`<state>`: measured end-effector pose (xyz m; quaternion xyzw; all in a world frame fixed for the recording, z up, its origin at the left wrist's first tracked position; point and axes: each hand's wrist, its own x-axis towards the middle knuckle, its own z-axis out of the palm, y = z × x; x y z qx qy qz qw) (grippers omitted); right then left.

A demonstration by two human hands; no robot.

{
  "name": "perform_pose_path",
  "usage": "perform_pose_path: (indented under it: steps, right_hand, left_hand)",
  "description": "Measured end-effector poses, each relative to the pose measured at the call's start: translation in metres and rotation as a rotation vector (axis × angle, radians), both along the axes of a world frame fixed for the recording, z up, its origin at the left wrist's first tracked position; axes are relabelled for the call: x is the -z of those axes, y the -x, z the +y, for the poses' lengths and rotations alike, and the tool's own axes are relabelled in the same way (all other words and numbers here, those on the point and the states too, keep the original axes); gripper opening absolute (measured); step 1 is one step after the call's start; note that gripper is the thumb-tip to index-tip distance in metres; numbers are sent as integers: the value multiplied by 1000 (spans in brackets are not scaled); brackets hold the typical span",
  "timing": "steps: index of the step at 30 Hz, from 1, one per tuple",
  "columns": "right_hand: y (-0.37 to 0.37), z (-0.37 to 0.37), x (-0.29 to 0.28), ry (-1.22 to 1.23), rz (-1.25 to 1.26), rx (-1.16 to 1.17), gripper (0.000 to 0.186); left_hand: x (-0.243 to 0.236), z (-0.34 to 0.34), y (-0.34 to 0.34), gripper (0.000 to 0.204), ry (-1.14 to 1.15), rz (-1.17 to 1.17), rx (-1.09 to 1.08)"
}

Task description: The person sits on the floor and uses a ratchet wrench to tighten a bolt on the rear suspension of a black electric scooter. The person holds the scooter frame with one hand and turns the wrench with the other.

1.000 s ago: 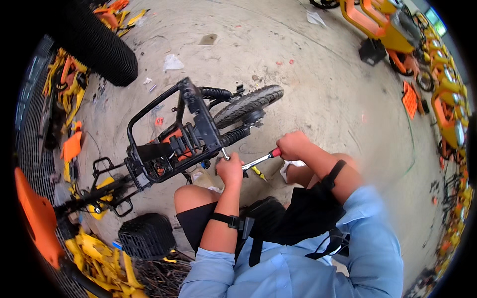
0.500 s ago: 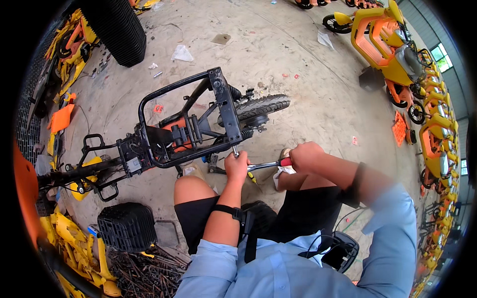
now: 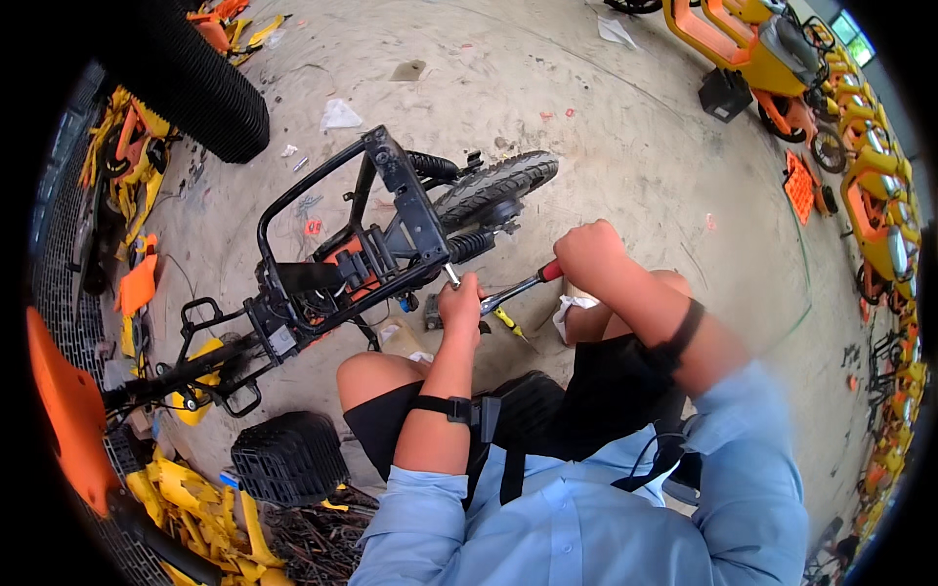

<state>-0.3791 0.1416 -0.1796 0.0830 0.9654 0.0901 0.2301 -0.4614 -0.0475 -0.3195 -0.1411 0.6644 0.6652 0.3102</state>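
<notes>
A ratchet wrench [image 3: 515,291] with a red grip spans my two hands. My right hand [image 3: 590,258] is closed round the red grip, raised above the right knee. At the other end, my left hand [image 3: 457,305] wraps the wrench's head, which its fingers mostly hide. A metal socket piece [image 3: 451,274] sticks out of the left hand and meets the near corner of a black motorbike frame [image 3: 415,217]. Whether it sits on a bolt there, I cannot tell. The frame lies before me with its wheel [image 3: 508,188] still attached at the far right end.
A yellow-handled tool [image 3: 508,321] lies on the floor below the wrench. To the left are a black crate [image 3: 288,459], yellow body panels [image 3: 191,503] and a heap of dark metal parts [image 3: 318,537]. A black stack [image 3: 210,88] stands far left; yellow bikes [image 3: 874,215] line the right.
My right hand has swung the wrench's grip away from my body, so the wrench now slants upward to the right. My left hand stays at the frame's corner. The whole view has turned slightly.
</notes>
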Motion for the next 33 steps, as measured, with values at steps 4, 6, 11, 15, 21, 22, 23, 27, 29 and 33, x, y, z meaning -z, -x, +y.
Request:
perform_pose_path:
  steps: [4,6,11,15,21,22,23,27,29,33]
  right_hand:
    - [13,23,57,136,-144,176,14]
    - [12,29,85,231,-142,248,15]
    - [14,29,102,264,-41,163,15]
    - [10,29,31,284,-68,42,5]
    - [-27,-13,-43,361,165,-115,6]
    - [-25,-11,-36,375,170,-94,6]
    - [-22,-10,-28,389,174,-74,7]
    - [-2,43,25,340,157,20,12]
    - [7,55,65,339,135,57,17]
    - [16,53,91,330,75,56,7]
  left_hand:
    - [13,6,-2,25,110,83,-62]
    - [12,9,-4,25,157,132,-101]
    - [11,11,-2,27,246,212,-111]
    - [9,13,-1,27,117,63,-140]
    - [-8,10,4,30,-63,-173,-28]
    - [-4,6,6,30,-65,-153,-40]
    - [4,1,8,30,-67,-134,-51]
    - [2,5,9,28,50,-126,-69]
    - [0,11,7,27,64,-133,-71]
    - [2,10,7,23,28,-117,-55]
